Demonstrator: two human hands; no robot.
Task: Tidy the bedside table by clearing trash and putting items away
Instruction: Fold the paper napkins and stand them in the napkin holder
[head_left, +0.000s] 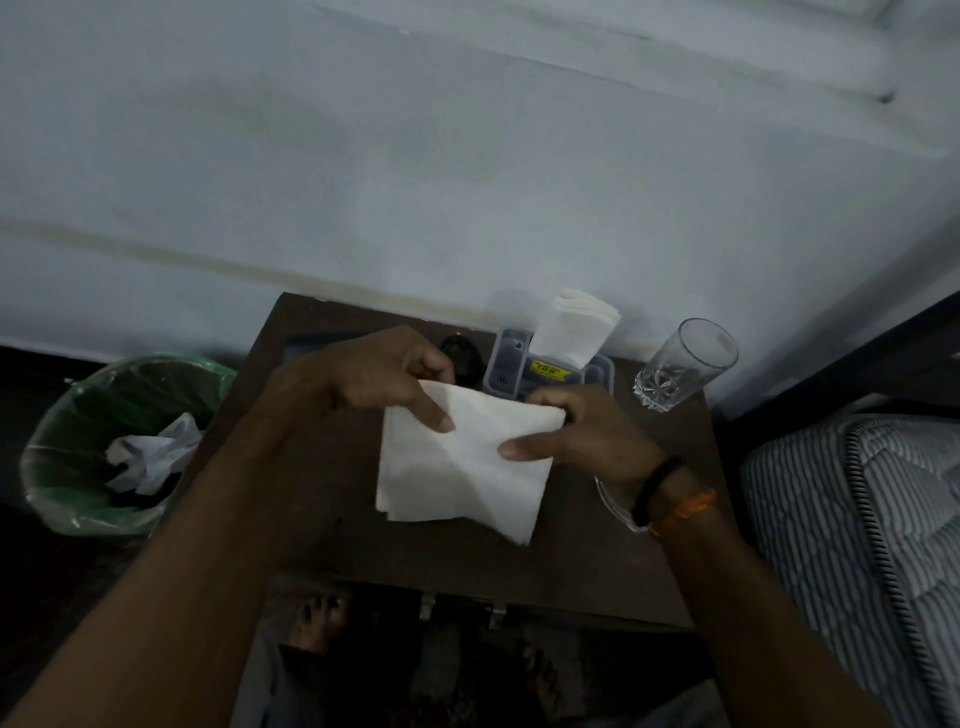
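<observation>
Head view, hands (470, 415) pinching napkin (465, 465), dim

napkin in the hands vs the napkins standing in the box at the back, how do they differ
The napkin in the hands is opened out and hangs above the bedside table, pinched by the left hand and right hand. The napkins in the box are folded, stacked and stand tilted in the clear plastic box, untouched. Both are white paper.
</observation>
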